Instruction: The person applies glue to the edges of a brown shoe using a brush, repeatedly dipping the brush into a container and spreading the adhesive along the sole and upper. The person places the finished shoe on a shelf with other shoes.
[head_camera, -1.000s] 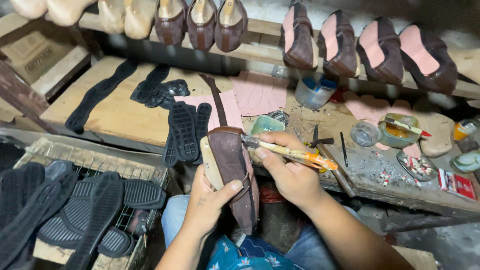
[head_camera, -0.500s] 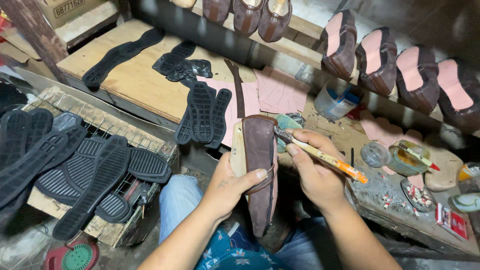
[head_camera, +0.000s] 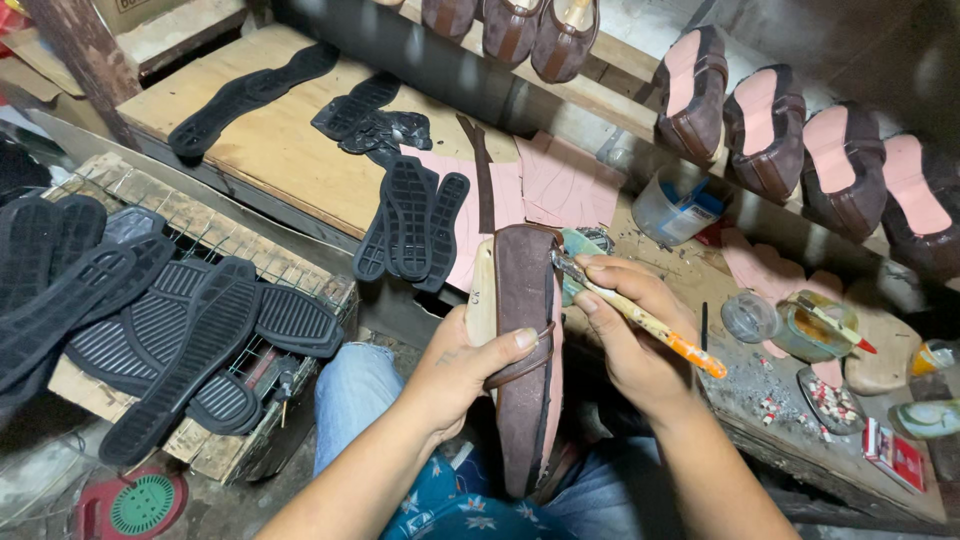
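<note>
A brown shoe is gripped by the left hand and a brush by the right hand, while another brush is kept in a glass jar at the right of the frame.

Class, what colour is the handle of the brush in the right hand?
Orange, with paler worn patches: brush handle, seen in the head view.

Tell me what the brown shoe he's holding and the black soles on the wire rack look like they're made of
Brown shoe, held in the left hand: looks like suede, with a matte, napped surface and no shine. Black soles on the wire rack: probably moulded rubber, given the dull black finish and ribbed tread.
</note>
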